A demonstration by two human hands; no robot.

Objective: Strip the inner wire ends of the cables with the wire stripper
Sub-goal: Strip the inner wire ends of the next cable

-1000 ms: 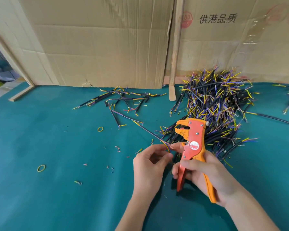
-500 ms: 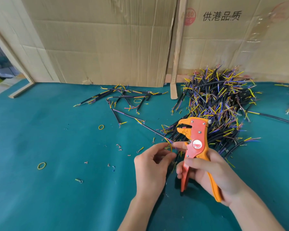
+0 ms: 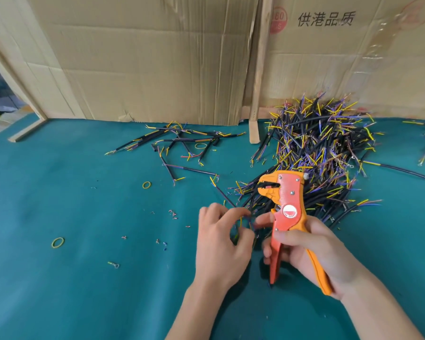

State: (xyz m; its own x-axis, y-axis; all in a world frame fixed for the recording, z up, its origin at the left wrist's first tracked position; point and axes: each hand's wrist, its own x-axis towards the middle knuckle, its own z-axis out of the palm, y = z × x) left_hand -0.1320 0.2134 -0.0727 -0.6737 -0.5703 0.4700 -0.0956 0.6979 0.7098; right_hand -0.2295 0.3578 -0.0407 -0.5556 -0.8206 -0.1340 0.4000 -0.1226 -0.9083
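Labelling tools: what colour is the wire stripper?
Orange with a red-orange side plate and a round red-and-white sticker; the wire stripper shows best in the head view, held in the right hand.

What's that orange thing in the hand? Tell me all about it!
It's a wire stripper, orange with a red plate, plastic-looking, with a round red-and-white sticker and silver rivets. Its beak-like head points left, mouth slightly open with nothing in it. It stands nearly upright above the teal table. The right hand holds its two long handles.

Bright, even daylight, soft shadows, wide-angle bowing at edges, slight blur throughout.
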